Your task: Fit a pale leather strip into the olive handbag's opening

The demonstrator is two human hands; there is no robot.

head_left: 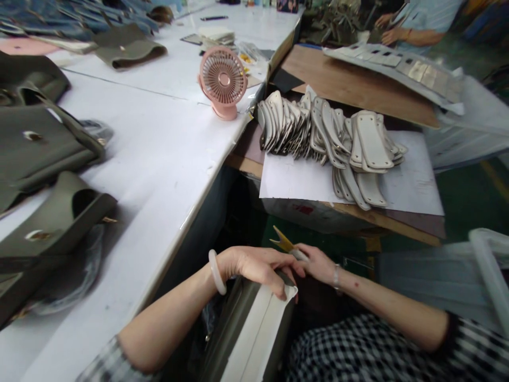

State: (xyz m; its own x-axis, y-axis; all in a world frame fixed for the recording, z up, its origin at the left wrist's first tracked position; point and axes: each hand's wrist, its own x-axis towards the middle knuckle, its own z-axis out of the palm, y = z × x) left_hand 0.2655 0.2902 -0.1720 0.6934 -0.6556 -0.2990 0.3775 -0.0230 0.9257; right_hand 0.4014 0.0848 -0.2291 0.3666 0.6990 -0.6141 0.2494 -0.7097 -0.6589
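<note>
A grey-green leather bag [234, 310] with a white strip [254, 331] along its face stands upright in my lap. My left hand [258, 268] curls over its top end, with the thumb pressed on the white strip and the other fingers over the far edge. Just beyond that end, my right hand [316, 265] is closed around a small tool [283, 241] with a yellow forked tip and a pale handle. The fork points up and left, away from the bag. Part of the tool is covered by my fingers, so its exact kind is unclear.
A white table [159, 154] on the left carries more grey-green bags [40, 143] and a pink fan [223, 79]. Ahead, a lower bench [401, 191] holds stacks of pale leather pieces [286, 122]. A plastic bin [487, 265] stands right; another person's hands [392, 34] work at the back.
</note>
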